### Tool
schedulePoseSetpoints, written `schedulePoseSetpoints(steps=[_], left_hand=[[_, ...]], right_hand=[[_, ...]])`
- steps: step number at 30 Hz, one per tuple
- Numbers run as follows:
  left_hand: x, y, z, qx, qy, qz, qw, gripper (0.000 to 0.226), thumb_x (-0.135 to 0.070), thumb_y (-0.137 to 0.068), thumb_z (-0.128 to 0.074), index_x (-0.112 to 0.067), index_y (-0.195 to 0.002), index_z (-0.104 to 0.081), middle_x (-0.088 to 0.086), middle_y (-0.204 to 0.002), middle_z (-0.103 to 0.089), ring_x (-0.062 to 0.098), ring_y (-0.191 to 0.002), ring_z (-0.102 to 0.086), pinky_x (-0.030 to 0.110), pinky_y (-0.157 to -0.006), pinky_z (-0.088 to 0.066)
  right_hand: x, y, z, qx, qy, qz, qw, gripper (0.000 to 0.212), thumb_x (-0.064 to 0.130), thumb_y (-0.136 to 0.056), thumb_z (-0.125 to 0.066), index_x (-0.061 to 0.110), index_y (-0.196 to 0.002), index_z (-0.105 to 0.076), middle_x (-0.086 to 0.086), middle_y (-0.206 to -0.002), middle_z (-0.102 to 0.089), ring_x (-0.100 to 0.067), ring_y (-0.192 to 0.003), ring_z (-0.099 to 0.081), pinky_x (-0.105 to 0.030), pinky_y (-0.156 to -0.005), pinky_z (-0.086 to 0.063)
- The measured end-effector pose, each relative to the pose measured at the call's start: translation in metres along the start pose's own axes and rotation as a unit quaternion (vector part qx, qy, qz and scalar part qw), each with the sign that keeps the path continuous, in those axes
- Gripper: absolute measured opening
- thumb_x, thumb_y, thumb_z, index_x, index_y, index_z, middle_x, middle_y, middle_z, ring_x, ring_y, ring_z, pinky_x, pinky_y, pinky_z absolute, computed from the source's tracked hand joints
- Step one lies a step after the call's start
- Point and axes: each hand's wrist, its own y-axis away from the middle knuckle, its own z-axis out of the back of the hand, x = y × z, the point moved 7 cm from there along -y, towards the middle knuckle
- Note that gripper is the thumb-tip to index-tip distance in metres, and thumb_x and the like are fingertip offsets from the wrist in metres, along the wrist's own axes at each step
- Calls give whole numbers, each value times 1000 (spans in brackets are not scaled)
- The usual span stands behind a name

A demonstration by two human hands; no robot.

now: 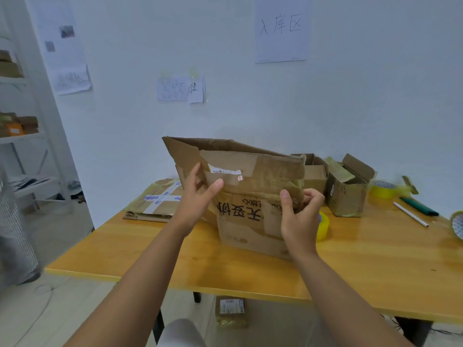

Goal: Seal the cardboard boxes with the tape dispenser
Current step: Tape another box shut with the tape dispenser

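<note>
Room: pale wall hung with handwritten paper signs, white shelving on the left, a yellow wooden desk in front
Box in hand: a worn cardboard box printed with large black characters, raised off the desk near its middle and tilted, open side up, probably to square it up for closing
Left hand: fingers fairly straight against the box's left face, thumb spread, steadying it
Right hand: fingers curled, pinching a torn flap at the box's right edge
Tape: yellowish tape roll on the desk just behind the right hand; another roll toward the far right corner; no dispenser clearly visible
Others: flattened taped box at the far left corner; open small box at the far edge
</note>
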Motion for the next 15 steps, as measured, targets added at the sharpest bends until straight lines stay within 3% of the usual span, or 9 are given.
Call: schedulePoseSetpoints(steps=[2, 4, 6, 9, 13, 15], left_hand=[[0, -5, 1, -4, 3, 4, 1000, 93, -68, -74, -67, -42, -151, -22, -24, -143, -45, 4, -130, -46, 31, -99, -49], [-8, -7, -3, 4, 0, -3, 1000, 83, -62, -77, -68, -37, -146, -28, -47, -114, -49, -17, -107, -54, 7, -74, -50], [-17, -8, -7, -2, -4, -16, 1000, 67, -57, -80, -68, -28, -132, -38, -48, -95, -57, -24, -89, -56, 0, -62, -45], [-27, -9, -10, -8, 24, -41, 999, 52, -46, -87, -70, -20, -123, -44, -36, -101, -65, -12, -93, -64, 5, -67, -49], [-34, -3, -8, -12, 29, -59, 998, 47, -57, -79, -74, -40, -116, -49, -31, -111, -64, -10, -102, -61, 10, -69, -52], [-32, 1, -5, -11, 24, -63, 998, 46, -61, -76, -74, -47, -110, -47, -31, -112, -63, -6, -103, -63, 17, -70, -56]], right_hand=[[-2, -3, -1, 27, 17, -3, 1000, 34, 39, -94, -64, 27, -115, -40, 11, -95, -55, 4, -83, -57, -8, -64, -44], [-3, -5, -2, 50, 32, -13, 998, 33, 42, -95, -61, 31, -118, -41, 16, -102, -56, 12, -89, -55, -4, -67, -43], [-3, -8, -1, 59, 32, -23, 997, 30, 43, -96, -58, 32, -119, -41, 15, -102, -59, 15, -89, -55, -2, -67, -42], [0, -12, 2, 59, 17, -37, 997, 36, 47, -96, -55, 25, -121, -44, 9, -103, -63, 12, -87, -58, -3, -65, -43], [6, -12, 6, 50, 16, -26, 998, 32, 46, -96, -57, 23, -116, -49, 4, -105, -63, 6, -90, -59, -6, -69, -43], [6, -12, 5, 56, 21, -21, 998, 34, 46, -95, -58, 21, -118, -51, 0, -111, -61, -6, -97, -60, -16, -77, -47]])
